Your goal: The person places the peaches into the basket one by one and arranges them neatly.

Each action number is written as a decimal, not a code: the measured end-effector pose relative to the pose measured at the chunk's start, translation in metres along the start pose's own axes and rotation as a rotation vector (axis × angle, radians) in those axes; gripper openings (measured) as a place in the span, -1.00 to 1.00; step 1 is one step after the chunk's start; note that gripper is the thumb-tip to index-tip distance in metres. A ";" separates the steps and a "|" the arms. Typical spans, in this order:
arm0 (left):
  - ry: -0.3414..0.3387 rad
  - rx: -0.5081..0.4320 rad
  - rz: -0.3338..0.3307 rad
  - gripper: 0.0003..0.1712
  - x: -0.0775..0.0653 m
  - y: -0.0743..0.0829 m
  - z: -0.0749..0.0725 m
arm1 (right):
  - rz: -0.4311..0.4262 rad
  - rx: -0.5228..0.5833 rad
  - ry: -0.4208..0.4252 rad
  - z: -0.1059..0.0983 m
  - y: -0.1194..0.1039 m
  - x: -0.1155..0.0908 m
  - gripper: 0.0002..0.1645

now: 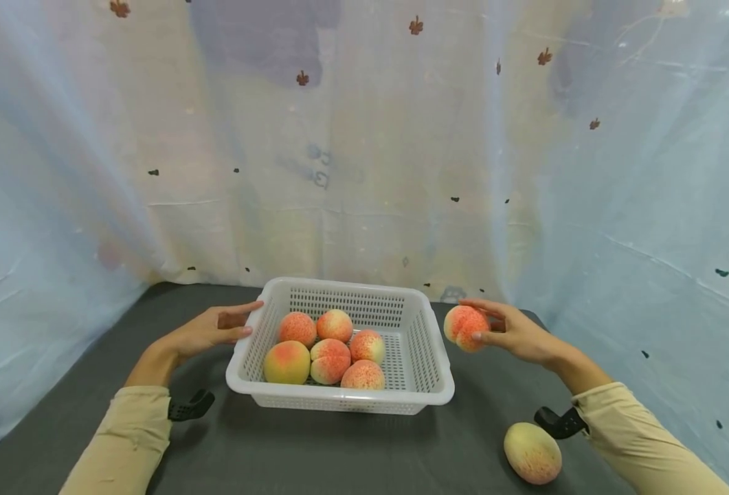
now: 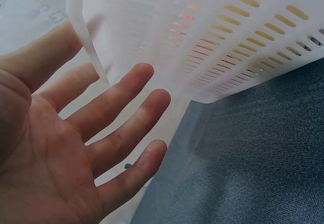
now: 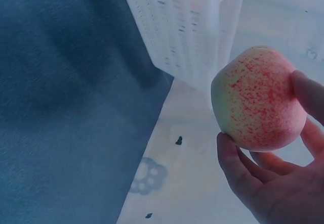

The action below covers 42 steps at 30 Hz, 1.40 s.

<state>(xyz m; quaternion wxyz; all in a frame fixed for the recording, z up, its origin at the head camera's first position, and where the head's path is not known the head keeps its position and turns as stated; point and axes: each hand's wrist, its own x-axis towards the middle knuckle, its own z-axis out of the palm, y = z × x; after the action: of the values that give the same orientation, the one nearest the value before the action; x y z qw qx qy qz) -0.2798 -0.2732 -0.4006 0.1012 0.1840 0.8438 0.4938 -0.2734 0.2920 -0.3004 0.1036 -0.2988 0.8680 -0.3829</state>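
A white perforated plastic basket (image 1: 352, 400) holds several red-and-yellow peaches (image 1: 330, 361), grouped toward its left side. At the basket's left rim is my left hand (image 1: 206, 326), its thumb and forefinger touching the edge. The left wrist view shows this hand's other fingers (image 2: 126, 128) fairly straight and spread outside the slotted wall. Just beyond the basket's right rim, my right hand (image 1: 519, 331) pinches a peach (image 1: 465, 328) between thumb and fingers, above the table. That peach (image 3: 260, 100) looks speckled red over pale yellow in the right wrist view, with the basket's end wall beside it.
A yellow, pink-tinged oval fruit (image 1: 532, 454) lies on the dark table (image 1: 315, 457), near the right forearm. Black wrist mounts (image 1: 191, 407) stick out from both sleeves. A pale patterned curtain (image 1: 364, 172) hangs behind the table and along its sides.
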 end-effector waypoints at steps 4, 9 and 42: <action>0.003 -0.009 0.001 -0.17 0.001 -0.001 0.000 | -0.023 0.015 -0.007 0.002 -0.003 0.007 -0.23; 0.002 -0.012 -0.004 -0.18 0.001 -0.002 0.000 | -0.037 0.018 -0.010 0.004 -0.005 0.015 -0.22; -0.012 -0.036 -0.017 -0.17 0.001 -0.001 -0.003 | 0.019 0.065 0.024 0.048 -0.060 0.116 -0.26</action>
<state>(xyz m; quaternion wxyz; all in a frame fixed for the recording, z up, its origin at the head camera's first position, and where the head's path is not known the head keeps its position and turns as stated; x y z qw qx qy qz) -0.2821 -0.2752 -0.4004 0.1137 0.1779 0.8356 0.5071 -0.3199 0.1621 -0.2846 0.1067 -0.2824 0.8591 -0.4133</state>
